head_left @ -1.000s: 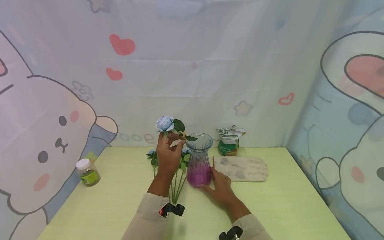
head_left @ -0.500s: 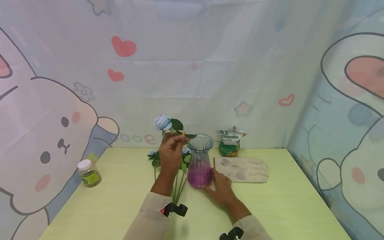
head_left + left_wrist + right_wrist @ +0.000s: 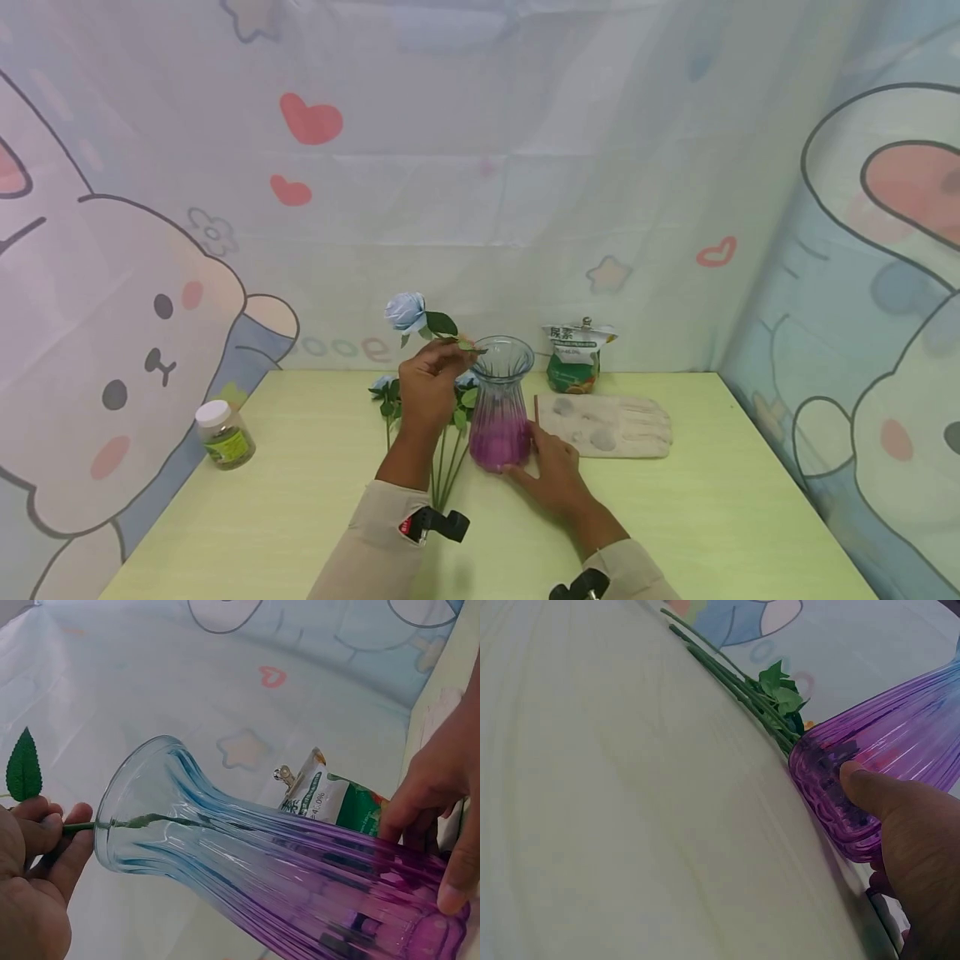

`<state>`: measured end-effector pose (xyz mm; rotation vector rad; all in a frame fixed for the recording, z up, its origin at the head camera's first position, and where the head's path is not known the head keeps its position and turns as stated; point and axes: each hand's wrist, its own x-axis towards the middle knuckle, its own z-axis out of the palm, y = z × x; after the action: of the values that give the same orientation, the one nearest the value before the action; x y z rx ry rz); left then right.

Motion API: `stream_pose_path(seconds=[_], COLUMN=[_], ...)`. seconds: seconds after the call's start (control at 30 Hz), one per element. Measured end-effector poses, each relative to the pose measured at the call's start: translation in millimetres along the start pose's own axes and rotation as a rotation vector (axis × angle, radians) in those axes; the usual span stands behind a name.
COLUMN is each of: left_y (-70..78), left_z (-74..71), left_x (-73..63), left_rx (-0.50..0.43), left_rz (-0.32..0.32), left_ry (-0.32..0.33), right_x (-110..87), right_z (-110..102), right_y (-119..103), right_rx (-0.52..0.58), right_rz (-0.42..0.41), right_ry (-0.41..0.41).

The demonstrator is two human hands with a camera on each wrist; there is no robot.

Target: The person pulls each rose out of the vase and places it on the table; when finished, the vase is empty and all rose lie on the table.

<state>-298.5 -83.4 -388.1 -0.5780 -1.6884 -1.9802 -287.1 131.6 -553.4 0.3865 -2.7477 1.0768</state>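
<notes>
In the head view, my left hand [image 3: 429,387] pinches the green stem of a blue artificial rose [image 3: 405,312] just left of the vase's mouth. The left wrist view shows the stem [image 3: 150,820] passing through the rim and running down inside the glass vase [image 3: 225,832], which is clear blue above and purple below. A serrated leaf [image 3: 25,766] sticks out above the fingers. My right hand [image 3: 553,471] grips the purple base of the vase, which stands upright on the table, with the thumb [image 3: 866,787] across the near side.
More blue roses with green stems [image 3: 446,475] lie left of the vase, partly behind my left forearm. A clipped green-and-white bag [image 3: 573,362] stands behind a pale pair of gloves [image 3: 630,425]. A white-capped jar [image 3: 227,437] is at the table's left edge.
The rose has sunk slightly and leans more, as my left hand moves its grip a little right toward the vase's rim. My right hand stays on the vase.
</notes>
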Motion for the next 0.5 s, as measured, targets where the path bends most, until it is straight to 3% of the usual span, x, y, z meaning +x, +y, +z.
stream_pose_path(seconds=[0.1,0.23,0.5], left_y=[-4.3,-3.6,1.1], left_z=[-0.9,-1.6,-3.2], left_x=[1.9,3.6,3.0], left_rx=[-0.080,-0.075,-0.039], left_rz=[0.019,0.025,-0.088], left_ry=[0.034,0.082,0.105], right_x=[-0.3,-0.6,-0.3], right_z=[0.3,0.4,0.7], right_y=[0.0,0.3,-0.1], right_rx=[0.001,-0.001,0.008], right_rz=[-0.012,-0.003,0.005], right_ry=[0.007,-0.001,-0.004])
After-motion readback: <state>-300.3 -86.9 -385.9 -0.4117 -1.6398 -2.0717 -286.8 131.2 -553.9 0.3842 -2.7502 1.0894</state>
